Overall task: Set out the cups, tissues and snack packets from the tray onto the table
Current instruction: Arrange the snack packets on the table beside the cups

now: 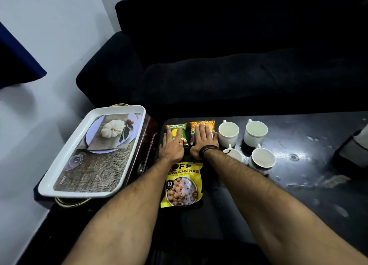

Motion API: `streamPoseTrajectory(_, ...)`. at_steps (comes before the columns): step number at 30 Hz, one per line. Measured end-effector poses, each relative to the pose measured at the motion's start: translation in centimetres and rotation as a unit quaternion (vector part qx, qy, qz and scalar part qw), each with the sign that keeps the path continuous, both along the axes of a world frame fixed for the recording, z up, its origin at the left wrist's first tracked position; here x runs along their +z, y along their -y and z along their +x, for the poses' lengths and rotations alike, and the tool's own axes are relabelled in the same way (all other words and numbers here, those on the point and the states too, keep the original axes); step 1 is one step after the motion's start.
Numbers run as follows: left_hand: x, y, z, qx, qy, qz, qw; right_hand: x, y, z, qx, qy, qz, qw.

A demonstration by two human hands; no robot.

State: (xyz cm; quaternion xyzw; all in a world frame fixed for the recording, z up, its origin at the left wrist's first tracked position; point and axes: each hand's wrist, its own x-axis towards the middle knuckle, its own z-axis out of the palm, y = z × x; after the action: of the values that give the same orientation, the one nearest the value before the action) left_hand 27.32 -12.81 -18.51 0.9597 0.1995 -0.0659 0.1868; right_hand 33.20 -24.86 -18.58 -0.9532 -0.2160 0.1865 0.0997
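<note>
Both hands lie flat, palms down, fingers stretched out and gripping nothing: the left hand presses on the green snack packet, and the right hand covers the orange and dark packet just beside it. These two packets sit side by side at the far left end of the dark table, their far ends showing beyond the fingertips. A dark band circles the right wrist. Between the two forearms, nearer the person, a yellow packet marked with chunks lies flat on the table, its top edge tucked just under the left wrist. Right of the right hand stand four white cups in two rows: the far-left cup just beside the right hand's fingers, the far-right cup next to it, the near-left cup partly hidden behind the right forearm, and the near-right cup close by. All four stand upright with open mouths up. Left of the table, the white tray with a pumpkin picture on its floor rests on a dark reddish stand, well clear of the left hand, with nothing on it. A dark sofa runs behind the table.
</note>
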Motion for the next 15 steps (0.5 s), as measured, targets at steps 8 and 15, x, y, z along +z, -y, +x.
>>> streamPoseTrajectory(8,-0.1,-0.2,-1.0,-0.001,0.070,0.036,0.997,1.2,0.3,-1.5,0.022,0.098,0.046,0.994)
streamPoseTrajectory(15,-1.6,1.3,-5.7,0.001,0.203,0.007,0.979,1.6,1.9,-9.2,0.058,0.224,0.188,0.954)
